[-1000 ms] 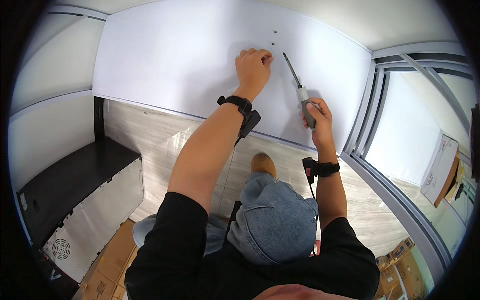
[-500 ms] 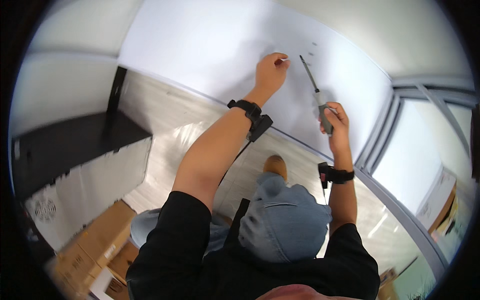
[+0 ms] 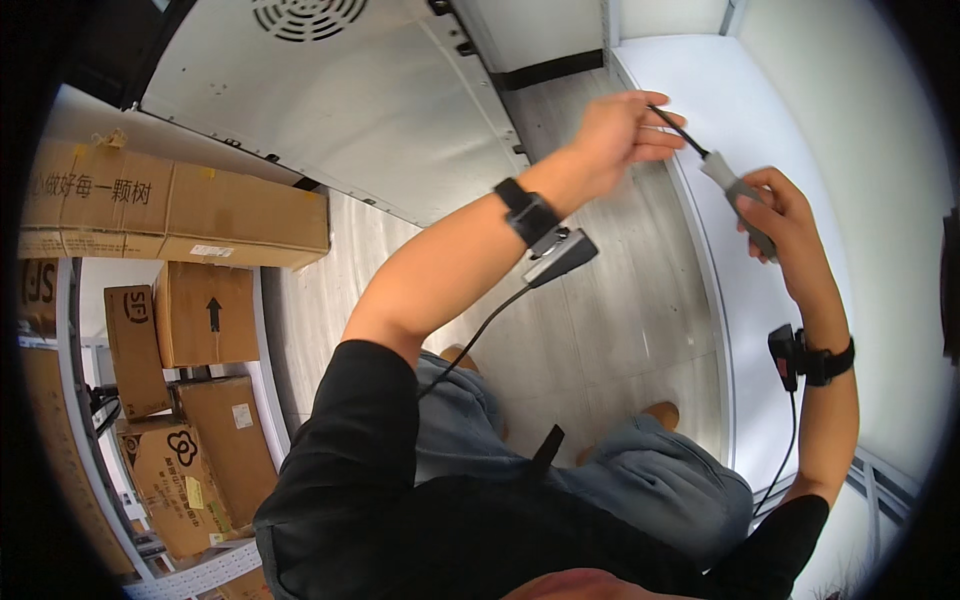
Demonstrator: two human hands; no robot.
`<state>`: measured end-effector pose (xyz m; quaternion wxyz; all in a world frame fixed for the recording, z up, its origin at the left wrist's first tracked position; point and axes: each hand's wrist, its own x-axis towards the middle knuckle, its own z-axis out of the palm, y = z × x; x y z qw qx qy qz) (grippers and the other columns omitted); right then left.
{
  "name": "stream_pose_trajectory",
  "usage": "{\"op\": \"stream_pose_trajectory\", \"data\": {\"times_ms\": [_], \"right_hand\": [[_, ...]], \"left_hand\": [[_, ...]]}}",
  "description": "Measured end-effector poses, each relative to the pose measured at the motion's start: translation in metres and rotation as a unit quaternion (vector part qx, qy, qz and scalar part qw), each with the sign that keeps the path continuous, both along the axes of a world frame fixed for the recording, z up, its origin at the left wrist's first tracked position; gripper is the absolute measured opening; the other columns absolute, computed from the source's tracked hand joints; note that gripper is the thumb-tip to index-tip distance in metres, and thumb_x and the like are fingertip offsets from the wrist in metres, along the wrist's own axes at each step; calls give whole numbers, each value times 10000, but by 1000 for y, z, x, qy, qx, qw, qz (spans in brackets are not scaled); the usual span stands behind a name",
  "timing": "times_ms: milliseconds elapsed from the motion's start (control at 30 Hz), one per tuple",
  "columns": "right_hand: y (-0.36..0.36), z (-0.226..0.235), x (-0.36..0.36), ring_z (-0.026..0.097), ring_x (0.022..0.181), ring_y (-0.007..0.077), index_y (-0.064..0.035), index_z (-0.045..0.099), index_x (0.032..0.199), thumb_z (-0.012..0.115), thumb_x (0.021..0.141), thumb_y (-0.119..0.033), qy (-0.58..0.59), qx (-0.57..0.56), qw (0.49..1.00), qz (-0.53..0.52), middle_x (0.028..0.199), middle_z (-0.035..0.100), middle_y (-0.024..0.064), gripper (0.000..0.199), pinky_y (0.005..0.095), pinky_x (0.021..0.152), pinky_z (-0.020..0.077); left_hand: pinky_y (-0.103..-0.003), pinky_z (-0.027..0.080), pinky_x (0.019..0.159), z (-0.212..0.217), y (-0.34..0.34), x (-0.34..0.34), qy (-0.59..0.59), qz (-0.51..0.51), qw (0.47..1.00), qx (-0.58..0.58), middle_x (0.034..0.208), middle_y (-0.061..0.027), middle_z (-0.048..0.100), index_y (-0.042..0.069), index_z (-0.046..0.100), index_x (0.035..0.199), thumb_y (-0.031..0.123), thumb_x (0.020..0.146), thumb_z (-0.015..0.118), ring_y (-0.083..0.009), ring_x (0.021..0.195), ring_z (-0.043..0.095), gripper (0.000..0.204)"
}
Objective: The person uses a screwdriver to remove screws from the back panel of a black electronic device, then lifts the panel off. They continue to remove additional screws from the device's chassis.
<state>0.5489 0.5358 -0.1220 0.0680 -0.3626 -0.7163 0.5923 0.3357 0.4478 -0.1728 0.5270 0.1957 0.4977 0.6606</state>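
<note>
The right hand (image 3: 790,215) was wrapped around the grey moulded handle of a slim screwdriver with a dark metal shaft (image 3: 722,178), fingers curled shut on it, thumb lying along the top. Up at the other end, the left hand (image 3: 620,130) had closed its fingertips in a narrow pinch on the shaft near the tip. So the tool sat in the air between the two hands, slanting from the left fingers down to the right palm, just in front of the white flat panel (image 3: 790,330) that ran along the right side of the view.

How would it handle? By the look of it, light and rigid: a thin steel rod that should not flex, with a chunkier grip carrying most of the weight. The handle looked the sound place to hold it, broad enough for the whole fist. The bare shaft was probably smooth and slippery, fit only for steadying with the fingertips, and the tip could have marked that pale panel.

Both wrists wore black straps with small devices (image 3: 558,252), cables trailing down. Brown cardboard boxes (image 3: 190,215) stood stacked at the left, on the pale plank floor (image 3: 600,330).
</note>
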Motion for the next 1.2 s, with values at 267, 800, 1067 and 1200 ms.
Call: {"op": "stream_pose_trajectory", "data": {"times_ms": [267,800,1067,1200], "right_hand": [[-93,9,-87,509,511,102,-49,472,1205,582,895,-237,67,-122,989,47,771,586,75,379,233,453,394],[-177,-72,-117,518,480,120,-31,458,1227,484,955,-187,275,-275,915,-106,760,594,97,315,256,432,398],[-180,-72,-120,518,468,122,-31,456,1222,476,957,-183,290,-292,904,-116,759,593,108,306,259,427,411],[-179,-76,-118,531,479,121,-22,458,1222,517,942,-204,302,-312,894,-113,758,596,102,339,252,440,416]], "left_hand": [[-301,551,703,23,-86,-88,-10,11,1000,-17,969,-128,639,-24,526,1177,190,1015,270,-183,746,633,371],[-258,513,630,3,-105,-106,85,1,996,-32,858,-90,655,0,536,1120,126,971,391,-113,666,596,243],[-251,504,626,5,-104,-105,95,7,995,-40,865,-88,653,-17,553,1148,133,976,384,-104,675,582,285],[-246,506,625,4,-105,-105,102,10,994,-40,874,-89,653,-27,552,1171,129,976,390,-100,674,574,297]]}}
